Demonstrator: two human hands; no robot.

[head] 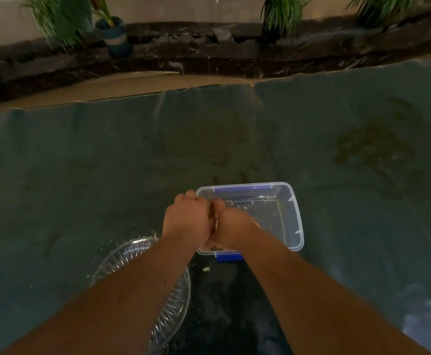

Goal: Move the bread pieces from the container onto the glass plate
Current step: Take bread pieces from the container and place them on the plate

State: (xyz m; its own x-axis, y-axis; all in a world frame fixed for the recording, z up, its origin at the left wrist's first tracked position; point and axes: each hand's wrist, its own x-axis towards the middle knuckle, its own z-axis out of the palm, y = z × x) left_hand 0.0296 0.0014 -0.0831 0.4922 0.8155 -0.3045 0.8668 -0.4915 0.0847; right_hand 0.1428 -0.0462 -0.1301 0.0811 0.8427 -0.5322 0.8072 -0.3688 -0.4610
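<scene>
A clear plastic container [292, 216] with blue clips stands on the dark green cloth, with crumbs on its floor. My left hand [186, 217] and my right hand [231, 226] are pressed together over the container's left end, closed around bread pieces [214, 219]; only a thin tan strip of the bread shows between them. The patterned glass plate [176, 303] lies to the near left of the container, mostly hidden under my left forearm. What lies on the plate is hidden from me.
Crumbs are scattered on the cloth around the plate, and one small bread bit [205, 269] lies just in front of the container. A dark stone ledge [209, 60] with potted plants [114, 34] runs along the far side.
</scene>
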